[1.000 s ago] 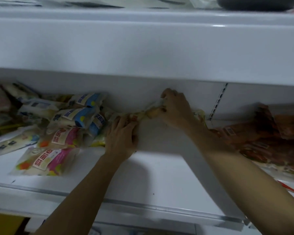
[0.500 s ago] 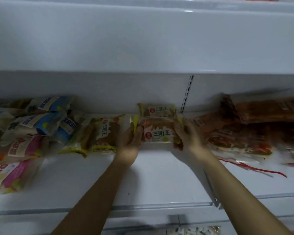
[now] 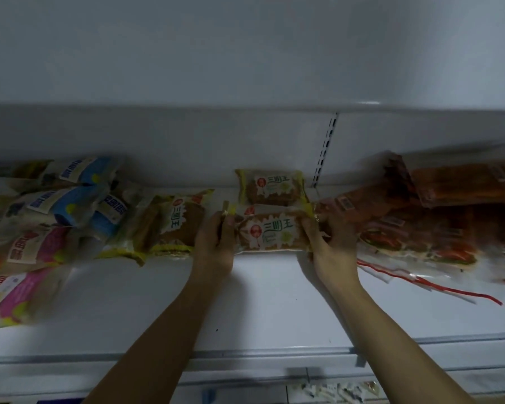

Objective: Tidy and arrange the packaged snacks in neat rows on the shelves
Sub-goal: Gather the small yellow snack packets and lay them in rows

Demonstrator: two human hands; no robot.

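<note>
- The left hand (image 3: 216, 243) and the right hand (image 3: 330, 246) hold one yellow-edged snack pack (image 3: 270, 232) by its two short ends, each grip curled round an end.
- The pack lies flat on the white shelf (image 3: 260, 301), mid-depth, label up.
- A second like pack (image 3: 271, 186) lies just behind it, at the far wall, touching or nearly so.
- A third like pack (image 3: 178, 224) sits just left of the left hand, turned sideways.
- Blue and pink packs (image 3: 56, 217) are heaped at far left.
- Orange-red packs (image 3: 438, 217) are piled at right, close beside the right hand.
</note>
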